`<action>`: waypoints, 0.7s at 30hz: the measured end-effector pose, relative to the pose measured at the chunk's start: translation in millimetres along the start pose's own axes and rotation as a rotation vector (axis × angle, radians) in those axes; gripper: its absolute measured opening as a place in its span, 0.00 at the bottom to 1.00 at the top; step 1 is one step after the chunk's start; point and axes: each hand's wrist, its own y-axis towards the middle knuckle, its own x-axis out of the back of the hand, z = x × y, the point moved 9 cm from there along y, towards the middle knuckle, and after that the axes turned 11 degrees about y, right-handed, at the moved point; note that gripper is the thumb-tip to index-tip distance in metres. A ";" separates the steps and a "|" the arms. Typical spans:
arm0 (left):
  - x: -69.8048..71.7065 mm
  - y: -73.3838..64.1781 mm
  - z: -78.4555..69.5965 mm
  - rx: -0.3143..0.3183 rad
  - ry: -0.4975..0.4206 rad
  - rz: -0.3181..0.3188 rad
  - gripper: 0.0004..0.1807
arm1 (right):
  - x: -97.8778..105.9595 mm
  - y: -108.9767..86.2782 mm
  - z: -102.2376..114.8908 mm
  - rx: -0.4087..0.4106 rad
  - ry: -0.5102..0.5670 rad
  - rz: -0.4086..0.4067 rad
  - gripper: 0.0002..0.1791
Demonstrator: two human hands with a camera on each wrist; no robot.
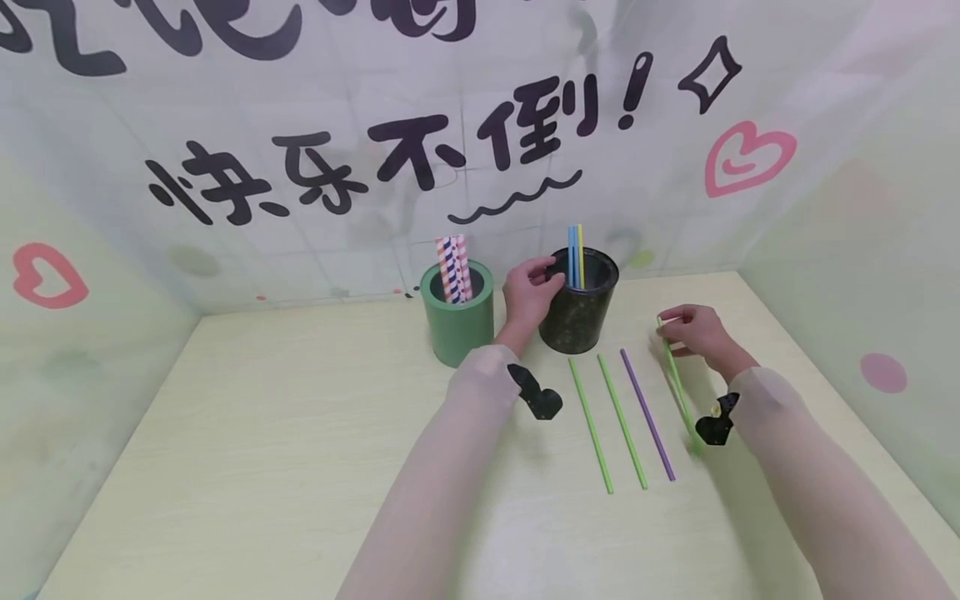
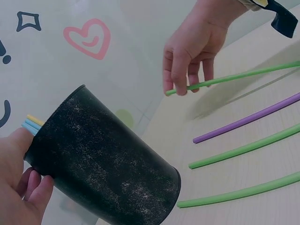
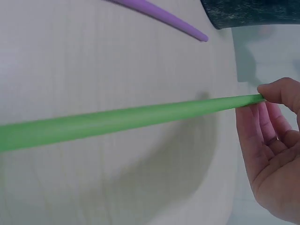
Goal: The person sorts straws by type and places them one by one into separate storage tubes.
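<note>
My left hand [image 1: 527, 298] grips the rim of a black speckled cup [image 1: 573, 323]. Blue and yellow straws [image 1: 576, 258] stand in that cup. In the left wrist view, thumb and fingers of the left hand [image 2: 21, 173] hold the cup's mouth end. To the right, my right hand [image 1: 699, 331] pinches a green straw [image 1: 678, 382] near its far end, thumb against fingers. The straw slants above the table, its shadow below it. Left of it on the table lie a purple straw [image 1: 647, 412] and two green straws [image 1: 621, 421], roughly side by side.
A green cup [image 1: 459, 333] with several patterned paper straws [image 1: 453, 271] stands left of the left hand. Behind is a printed backdrop [image 1: 337, 100] with dark lettering and pink hearts. The pale wooden table [image 1: 262, 450] extends left and forward.
</note>
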 end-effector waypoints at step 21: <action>-0.2 0.0 0.4 -0.001 0.002 0.003 0.16 | 14.5 4.0 103.6 0.252 0.093 -0.109 0.18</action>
